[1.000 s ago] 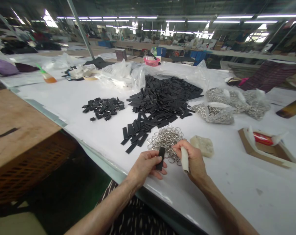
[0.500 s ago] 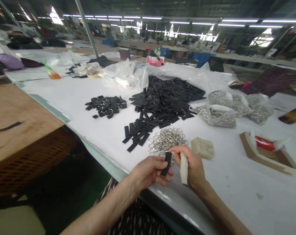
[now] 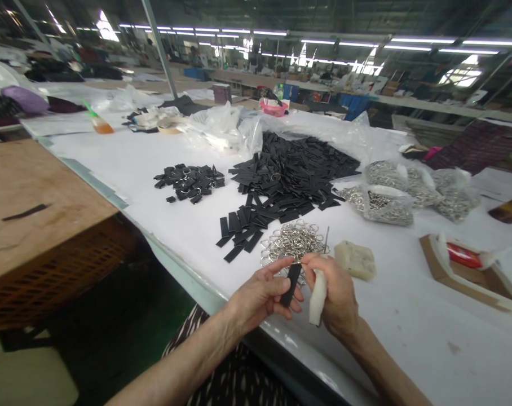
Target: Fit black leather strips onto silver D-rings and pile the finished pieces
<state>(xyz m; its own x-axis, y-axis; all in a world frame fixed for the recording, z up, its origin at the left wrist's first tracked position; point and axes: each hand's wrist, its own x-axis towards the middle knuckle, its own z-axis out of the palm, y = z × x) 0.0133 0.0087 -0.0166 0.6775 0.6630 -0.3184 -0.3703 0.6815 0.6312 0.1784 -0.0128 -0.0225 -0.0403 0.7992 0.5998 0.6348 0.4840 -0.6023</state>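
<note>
My left hand (image 3: 266, 293) is closed on a black fabric strip (image 3: 290, 285), thumb on its face, the strip slanting upward. My right hand (image 3: 332, 290) grips a tool with a white wrapped handle (image 3: 318, 299); its thin metal shaft (image 3: 327, 239) sticks up above the knuckles. Right fingertips meet the strip's top end, where a small bit of metal (image 3: 297, 261) shows, probably a ring. Just beyond the hands lies a heap of silver metal rings (image 3: 293, 239). Behind it spreads a large pile of black strips (image 3: 298, 169).
Black pieces with rings (image 3: 189, 181) lie in a small pile at left. Clear bags of metal rings (image 3: 389, 206) stand at right, near a pale waxy-looking block (image 3: 356, 259) and a cardboard tray (image 3: 440, 265) with a red item. A wooden board (image 3: 36, 197) stands left of the white table.
The right hand has turned, so the tool's metal shaft now points up instead of toward the strip. Left index finger has stretched to the strip's top end. The view has shifted slightly.
</note>
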